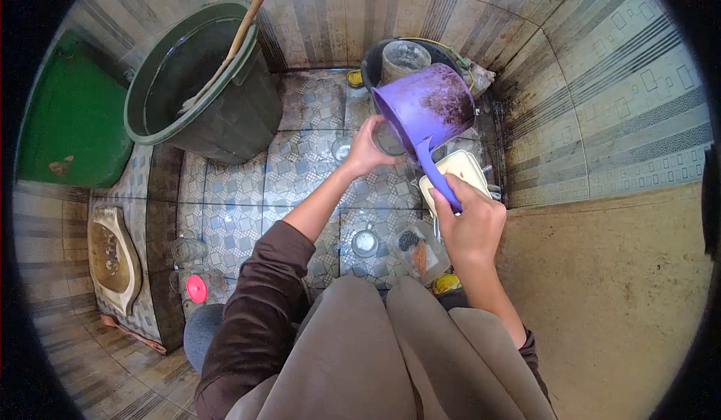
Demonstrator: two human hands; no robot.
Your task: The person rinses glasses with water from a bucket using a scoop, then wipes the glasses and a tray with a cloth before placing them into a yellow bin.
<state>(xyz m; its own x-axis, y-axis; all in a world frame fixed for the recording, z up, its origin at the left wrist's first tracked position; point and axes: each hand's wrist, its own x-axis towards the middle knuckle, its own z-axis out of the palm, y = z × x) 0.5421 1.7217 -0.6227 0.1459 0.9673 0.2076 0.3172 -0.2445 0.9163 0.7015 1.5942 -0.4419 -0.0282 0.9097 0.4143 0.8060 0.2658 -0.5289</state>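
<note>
we seem mid-rinse, the fingers of our left hand curled round a clear glass beside the purple dipper's tipped mouth, our right hand clasping its handle, which calls for steady pouring.

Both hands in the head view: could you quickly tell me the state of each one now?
Left hand: closed on a clear glass.
Right hand: closed around the handle of the tilted purple dipper.

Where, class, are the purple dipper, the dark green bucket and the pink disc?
Purple dipper (426,107), head view: side of its cup.
Dark green bucket (244,116), head view: outer wall.
Pink disc (197,288), head view: middle of its top.
</note>
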